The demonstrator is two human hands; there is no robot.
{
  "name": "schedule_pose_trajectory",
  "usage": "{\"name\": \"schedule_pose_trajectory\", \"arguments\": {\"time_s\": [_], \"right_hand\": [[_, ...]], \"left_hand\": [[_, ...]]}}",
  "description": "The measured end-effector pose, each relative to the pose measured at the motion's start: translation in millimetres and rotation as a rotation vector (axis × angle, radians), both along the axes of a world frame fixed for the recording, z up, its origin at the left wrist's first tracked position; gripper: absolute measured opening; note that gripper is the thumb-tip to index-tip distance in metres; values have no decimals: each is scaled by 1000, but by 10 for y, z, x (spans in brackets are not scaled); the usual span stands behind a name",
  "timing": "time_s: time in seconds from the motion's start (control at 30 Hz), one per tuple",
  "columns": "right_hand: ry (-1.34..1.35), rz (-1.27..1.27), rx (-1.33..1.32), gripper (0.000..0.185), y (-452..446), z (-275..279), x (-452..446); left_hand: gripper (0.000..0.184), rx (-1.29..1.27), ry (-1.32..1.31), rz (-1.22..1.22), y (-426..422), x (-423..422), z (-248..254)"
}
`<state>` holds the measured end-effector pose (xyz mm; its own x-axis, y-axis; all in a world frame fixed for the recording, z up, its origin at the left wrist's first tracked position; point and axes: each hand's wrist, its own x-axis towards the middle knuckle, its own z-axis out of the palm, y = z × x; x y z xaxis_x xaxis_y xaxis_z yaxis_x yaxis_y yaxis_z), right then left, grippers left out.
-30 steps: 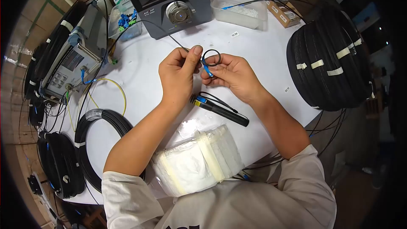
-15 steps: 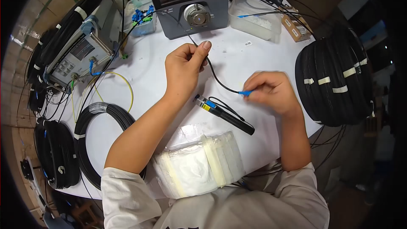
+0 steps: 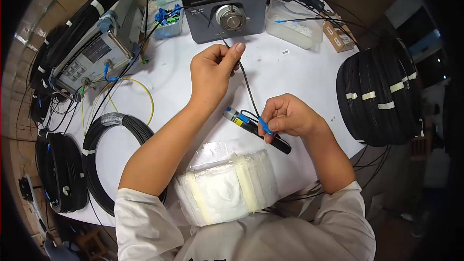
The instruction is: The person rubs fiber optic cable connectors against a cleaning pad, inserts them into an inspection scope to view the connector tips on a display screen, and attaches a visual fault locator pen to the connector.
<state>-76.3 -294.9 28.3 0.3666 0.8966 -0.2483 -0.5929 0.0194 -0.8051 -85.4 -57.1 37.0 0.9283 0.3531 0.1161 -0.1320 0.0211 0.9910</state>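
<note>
A thin black fiber optic cable (image 3: 249, 87) runs between my two hands. My left hand (image 3: 214, 70) is closed, pinching the cable between thumb and fingers in front of the dark inspection scope (image 3: 224, 19). Lower and to the right, my right hand (image 3: 290, 117) grips the blue connector (image 3: 265, 126) at the cable's end. Just under that hand lies a black pen-shaped tester (image 3: 256, 129) with a yellow label and a strap, partly covered by my fingers. Nearer my body is a white pad wrapped in clear plastic (image 3: 227, 188).
Coiled black cable stands at the right (image 3: 382, 96), and another coil (image 3: 89, 164) lies at left. A grey test instrument (image 3: 94, 63) sits back left. Behind are a bin of blue and green connectors (image 3: 166, 21), a clear tub (image 3: 295, 26) and a small cardboard box (image 3: 338, 36).
My right hand has moved left and down with the blue connector, over the pen-shaped tester. The cable between my hands now hangs straighter. My left hand keeps its pinch.
</note>
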Motion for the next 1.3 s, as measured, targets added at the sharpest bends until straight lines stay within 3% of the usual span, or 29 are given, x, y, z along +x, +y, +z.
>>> {"name": "schedule_pose_trajectory", "arguments": {"time_s": [0.37, 0.57, 0.73, 0.83, 1.1, 1.3], "right_hand": [[-207, -108, -25, 26, 18, -77, 40], [-298, -107, -208, 36, 126, -45, 54], [-608, -198, -339, 23, 144, -27, 59], [-616, -87, -411, 29, 55, 88, 83], [-117, 58, -147, 32, -114, 63, 97], [-265, 194, -196, 30, 76, 31, 92]], "left_hand": [[41, -23, 25, -51, 18, -41, 74], [41, -32, 25, -57, -21, -90, 134], [40, 0, 33, -47, -20, -89, 131], [40, 33, 49, -57, 26, -58, 121], [41, 48, 86, -123, 129, -2, 72], [40, 46, 119, -164, 65, -31, 111]]}}
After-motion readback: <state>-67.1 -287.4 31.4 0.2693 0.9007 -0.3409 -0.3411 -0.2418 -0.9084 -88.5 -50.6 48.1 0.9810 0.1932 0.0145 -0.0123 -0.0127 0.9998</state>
